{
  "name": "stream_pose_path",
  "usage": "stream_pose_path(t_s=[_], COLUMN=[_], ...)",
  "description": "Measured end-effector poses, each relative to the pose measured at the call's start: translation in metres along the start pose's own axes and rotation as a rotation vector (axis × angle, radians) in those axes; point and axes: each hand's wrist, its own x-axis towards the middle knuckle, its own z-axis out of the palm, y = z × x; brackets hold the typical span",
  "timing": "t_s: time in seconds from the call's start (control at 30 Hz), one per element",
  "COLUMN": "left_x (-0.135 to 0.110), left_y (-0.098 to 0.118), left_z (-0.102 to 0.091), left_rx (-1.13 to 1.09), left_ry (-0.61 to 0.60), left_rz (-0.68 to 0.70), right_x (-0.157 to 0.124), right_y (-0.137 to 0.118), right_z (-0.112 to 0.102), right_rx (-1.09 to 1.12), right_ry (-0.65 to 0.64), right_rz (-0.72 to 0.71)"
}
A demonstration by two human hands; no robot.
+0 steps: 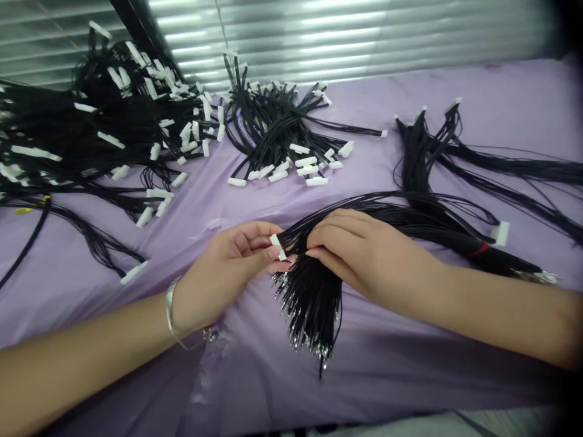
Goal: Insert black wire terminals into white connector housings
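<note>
Between the thumb and fingers of my left hand (228, 267) is a small white connector (277, 247), with black wires running from it to the right. My right hand (364, 246) is closed, its fingertips pinching black wires (298, 233) just beside that connector. Below its fingers a thick bundle of black wires (316, 303) fans downward, ending in shiny metal terminals. The bundle carries on behind my right hand to a part with a red tie (478, 249). Another white connector (501, 233) lies near the right forearm. Which wires are pinched exactly is hidden by the fingers.
A purple sheet (264, 370) covers the table. At the back left lies a large heap of black cables (150, 121) with white connectors, and a smaller pile (277, 127) sits at the back middle. More black cables (510, 164) stretch across the right. Blinds (296, 36) hang behind.
</note>
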Motion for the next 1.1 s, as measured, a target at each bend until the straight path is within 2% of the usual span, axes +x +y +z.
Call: stream_pose_path(t_s=[0.2,0.4,0.6,0.87,1.1], left_x=[0.0,-0.001,-0.002,-0.002,-0.001], left_y=[0.0,-0.001,0.001,0.005,0.004], left_z=[-0.002,0.0,0.002,0.004,0.004], left_rx=[0.043,0.042,0.051,0.063,0.108], left_ry=[-0.076,-0.057,-0.042,-0.051,-0.019], left_rz=[0.045,0.072,0.039,0.031,0.024], right_x=[0.005,0.01,0.012,0.012,0.012], right_y=[-0.005,-0.011,-0.009,-0.011,-0.009], right_z=[-0.003,-0.004,0.0,-0.003,0.001], right_rx=[0.129,0.171,0.189,0.233,0.242], right_ry=[0.034,-0.029,-0.033,-0.119,-0.103], right_rz=[0.144,0.278,0.276,0.323,0.299])
